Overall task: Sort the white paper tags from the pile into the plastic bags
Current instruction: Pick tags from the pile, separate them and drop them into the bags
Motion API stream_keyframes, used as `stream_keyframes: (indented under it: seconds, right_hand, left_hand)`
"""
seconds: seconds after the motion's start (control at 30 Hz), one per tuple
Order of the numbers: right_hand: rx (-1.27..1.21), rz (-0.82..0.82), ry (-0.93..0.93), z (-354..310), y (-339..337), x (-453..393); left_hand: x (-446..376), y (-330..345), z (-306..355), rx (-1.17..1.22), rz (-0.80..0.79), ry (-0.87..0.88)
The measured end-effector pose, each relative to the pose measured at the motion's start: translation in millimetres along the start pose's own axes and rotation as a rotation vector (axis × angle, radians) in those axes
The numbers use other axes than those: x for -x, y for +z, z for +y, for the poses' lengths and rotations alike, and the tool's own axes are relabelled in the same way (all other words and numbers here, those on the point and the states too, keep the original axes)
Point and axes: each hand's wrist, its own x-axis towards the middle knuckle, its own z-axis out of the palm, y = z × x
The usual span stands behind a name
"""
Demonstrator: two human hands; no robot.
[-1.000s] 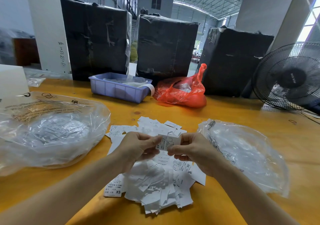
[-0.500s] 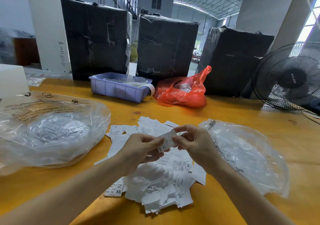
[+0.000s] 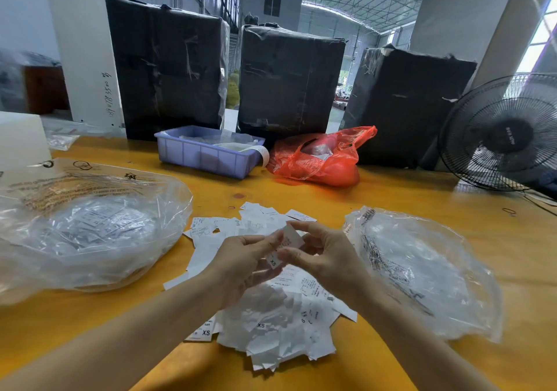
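A pile of white paper tags (image 3: 271, 324) lies on the yellow table (image 3: 391, 201) right in front of me. Above the pile, my left hand (image 3: 241, 261) and my right hand (image 3: 325, 255) both pinch one white paper tag (image 3: 284, 244) marked XS, held tilted between them. A clear plastic bag (image 3: 90, 231) with tags inside sits to the left of the pile. A second clear plastic bag (image 3: 422, 270) lies to the right, close to my right wrist.
A blue plastic tray (image 3: 208, 155) and a red plastic bag (image 3: 319, 158) stand behind the pile. Three black wrapped boxes (image 3: 289, 80) line the table's far edge. A black fan (image 3: 506, 134) stands at the right, a white box (image 3: 21, 140) at the left.
The tag held flat between both hands has been turned to a steep tilt. My right hand has shifted slightly up and right, my left hand stayed over the pile.
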Motion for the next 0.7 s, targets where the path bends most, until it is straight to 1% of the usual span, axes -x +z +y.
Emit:
stream_keyframes:
  seconds: [0.07, 0.2, 0.33, 0.47, 0.57, 0.7]
  right_hand:
    - [0.015, 0.002, -0.006, 2, 7, 1]
    - [0.036, 0.102, -0.02, 2, 5, 0]
    - [0.064, 0.093, 0.013, 1, -5, -2]
    - [0.076, 0.089, 0.035, 3, -7, -4]
    - [0.096, 0.063, 0.047, 3, -7, -4]
    - [0.146, -0.059, 0.024, 2, -6, -1]
  left_hand:
    - [0, 2, 0, 0.054, 0.003, -0.006]
    - [1, 3, 3, 0.049, -0.023, -0.015]
    - [-3, -4, 5, -0.01, 0.06, 0.028]
    - [-5, -6, 4, -0.053, 0.078, 0.042]
    - [-4, -6, 4, -0.073, 0.08, 0.064]
    - [-2, -4, 4, -0.081, 0.104, 0.099]
